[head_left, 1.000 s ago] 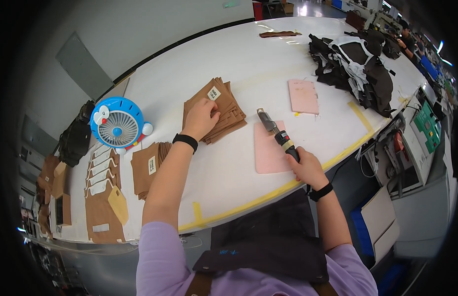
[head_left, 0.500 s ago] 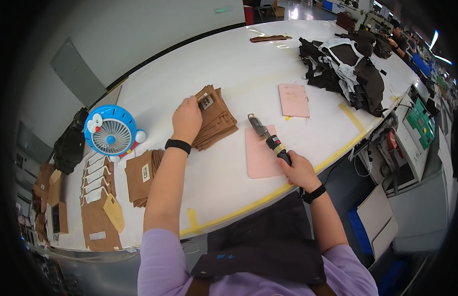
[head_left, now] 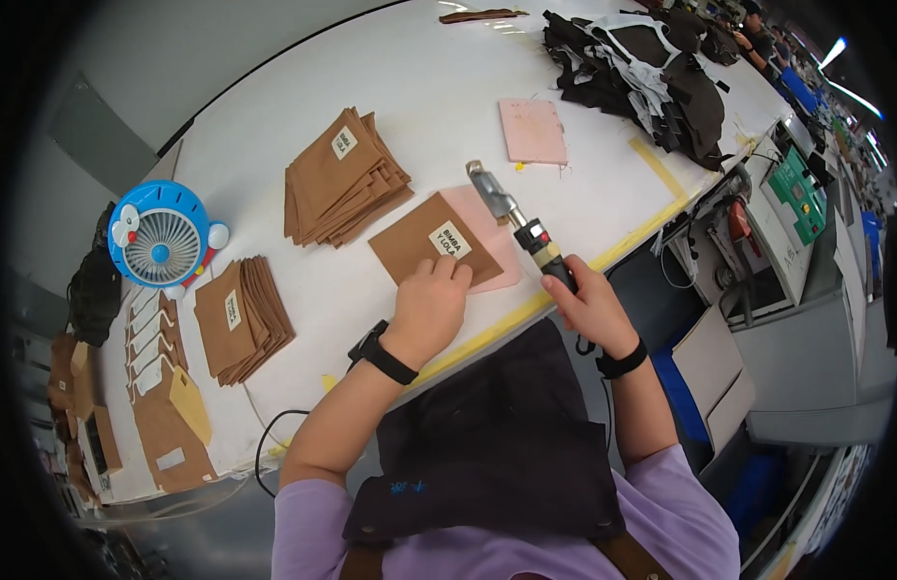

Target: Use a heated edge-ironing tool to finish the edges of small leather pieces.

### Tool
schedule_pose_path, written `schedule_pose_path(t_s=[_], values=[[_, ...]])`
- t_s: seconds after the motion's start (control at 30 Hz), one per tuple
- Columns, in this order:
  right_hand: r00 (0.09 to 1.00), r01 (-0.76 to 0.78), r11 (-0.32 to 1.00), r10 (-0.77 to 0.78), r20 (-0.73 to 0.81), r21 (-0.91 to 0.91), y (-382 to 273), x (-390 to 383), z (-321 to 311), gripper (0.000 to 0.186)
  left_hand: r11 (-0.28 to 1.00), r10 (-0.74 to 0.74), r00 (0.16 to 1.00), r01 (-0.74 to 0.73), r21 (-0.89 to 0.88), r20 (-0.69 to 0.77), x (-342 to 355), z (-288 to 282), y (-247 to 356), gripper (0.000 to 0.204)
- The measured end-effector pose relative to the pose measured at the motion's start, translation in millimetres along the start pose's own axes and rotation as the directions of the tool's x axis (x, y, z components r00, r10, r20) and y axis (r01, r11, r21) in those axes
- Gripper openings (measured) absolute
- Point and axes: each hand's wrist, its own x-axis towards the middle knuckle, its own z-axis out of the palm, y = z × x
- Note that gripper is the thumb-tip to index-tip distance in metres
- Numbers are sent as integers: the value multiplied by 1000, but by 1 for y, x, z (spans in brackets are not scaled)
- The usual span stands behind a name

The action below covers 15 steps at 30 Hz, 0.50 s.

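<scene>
Remotely, I log right hand wrapped around black-handled tool, left hand touching brown panel partly over pink pad, its pinch indeterminable.

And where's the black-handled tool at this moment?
Head view, right of centre: the tool is in the right hand, just right of the single brown piece.

I wear a lilac short-sleeved shirt, a dark apron with blue handwriting and brown straps, and a black band on each wrist.
</scene>
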Motion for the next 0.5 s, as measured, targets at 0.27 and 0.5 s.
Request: schedule_pose_path(t_s=[0.27, 0.5], values=[[986, 166, 775, -146, 83, -610, 2, -50, -2, 37, 992, 63, 993, -73, -102, -95, 1, 3, 3, 13], [956, 281, 711, -269, 121, -645, -8, 10, 17, 31, 970, 128, 986, -147, -193, -109, 2, 5, -1, 13]])
